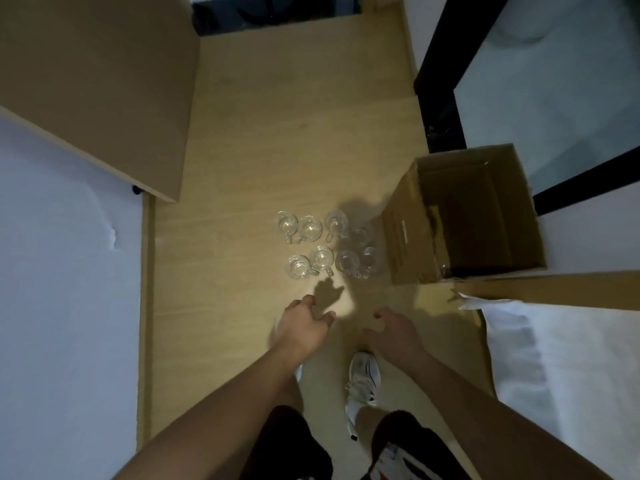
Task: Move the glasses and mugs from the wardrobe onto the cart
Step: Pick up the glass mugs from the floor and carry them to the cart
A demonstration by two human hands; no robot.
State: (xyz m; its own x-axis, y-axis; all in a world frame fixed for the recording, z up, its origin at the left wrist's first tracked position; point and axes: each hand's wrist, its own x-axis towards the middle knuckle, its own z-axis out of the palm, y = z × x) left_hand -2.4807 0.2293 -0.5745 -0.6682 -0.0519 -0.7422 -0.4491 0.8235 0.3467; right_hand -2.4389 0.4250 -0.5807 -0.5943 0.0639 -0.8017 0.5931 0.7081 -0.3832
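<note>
While both hands are held low over the floor [242,150], the clear mugs [323,245] are seen clustered just ahead of them, beside an open cardboard box [408,244]. The left hand [304,327] is nearer, its fingers [327,317] loosely curled on nothing; the right hand [398,332] is likewise relaxed and unladen. No cart or wardrobe can be made out; mug outlines are blurred.

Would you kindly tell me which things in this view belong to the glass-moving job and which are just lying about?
Belonging to the job:
- glass mugs, clustered on the wooden floor
- left hand and right hand, both holding nothing, reaching down toward them

Just lying about:
- open cardboard box beside the mugs
- white sneaker
- black frame
</note>
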